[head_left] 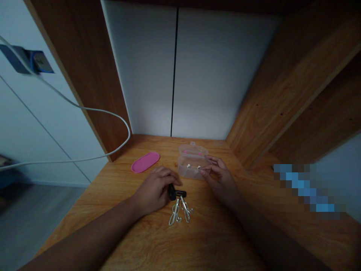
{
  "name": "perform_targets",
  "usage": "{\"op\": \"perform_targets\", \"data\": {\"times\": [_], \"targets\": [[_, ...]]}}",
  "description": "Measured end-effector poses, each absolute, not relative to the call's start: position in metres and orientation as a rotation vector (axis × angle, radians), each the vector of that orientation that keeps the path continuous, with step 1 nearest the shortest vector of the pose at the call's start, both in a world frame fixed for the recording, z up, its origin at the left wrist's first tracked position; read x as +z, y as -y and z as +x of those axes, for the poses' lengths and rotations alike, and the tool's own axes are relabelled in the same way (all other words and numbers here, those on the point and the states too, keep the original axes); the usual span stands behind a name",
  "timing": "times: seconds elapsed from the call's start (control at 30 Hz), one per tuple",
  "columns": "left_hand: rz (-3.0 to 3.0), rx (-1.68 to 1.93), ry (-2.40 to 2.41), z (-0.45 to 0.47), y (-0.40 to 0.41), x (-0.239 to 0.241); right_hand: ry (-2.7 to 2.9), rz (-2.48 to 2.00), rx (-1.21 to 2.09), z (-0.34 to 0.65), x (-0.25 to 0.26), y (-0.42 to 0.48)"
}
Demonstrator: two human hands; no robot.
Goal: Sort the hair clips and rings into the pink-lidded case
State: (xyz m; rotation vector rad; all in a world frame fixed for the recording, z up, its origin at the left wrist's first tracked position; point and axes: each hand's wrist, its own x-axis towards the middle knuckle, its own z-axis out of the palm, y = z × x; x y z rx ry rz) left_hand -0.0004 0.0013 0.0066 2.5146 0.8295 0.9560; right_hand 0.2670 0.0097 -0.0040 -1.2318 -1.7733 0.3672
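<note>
Silver wire loops (181, 210), set side by side, lie nearest you on the wooden tabletop (158, 241), their narrow ends directed away from you. Just beyond those ends you see a chunky black piece (171, 192) and, beside it, a flatter black piece (182, 194); whether the wires join them cannot be told. Your left hand (158, 188) rests at the chunky piece, fingers bent and held close together over it; you cannot tell from this angle whether thumb and fingers pinch it. Your right hand (221, 180) reaches the right end of the clear plastic box (187, 173), its fingers slightly parted and its thumb and index tips near each other by the front rim; whether they pinch the box cannot be told. Note two small silver pieces (188, 166) showing at the box. Its hinged lid (193, 149) stands open at the back, with small pink spots. To the left of the box, well apart from it, you find a pink oval tray (145, 162) lying flat. White cable (108, 111) loops across at far left, before wooden side panels and the pale back wall (208, 75).
</note>
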Motion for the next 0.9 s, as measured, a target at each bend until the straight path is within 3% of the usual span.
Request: {"op": "perform_targets", "data": {"times": [0.27,0.5,0.67,0.9], "targets": [[2.629,0.729,-0.757,-0.003,0.003,0.019,1.745,-1.216,0.324,0.264,0.002,-0.005],[2.6,0.76,-0.73,-0.002,0.003,0.013,1.764,-0.958,0.04,0.26,0.021,0.018],[2.594,0.817,-0.684,-0.001,0.002,0.01,2.172,-0.754,0.224,0.249,0.019,0.026],[2.539,1.008,-0.59,-0.002,0.002,0.008,2.5,-0.902,0.365,0.239,0.021,0.029]]}}
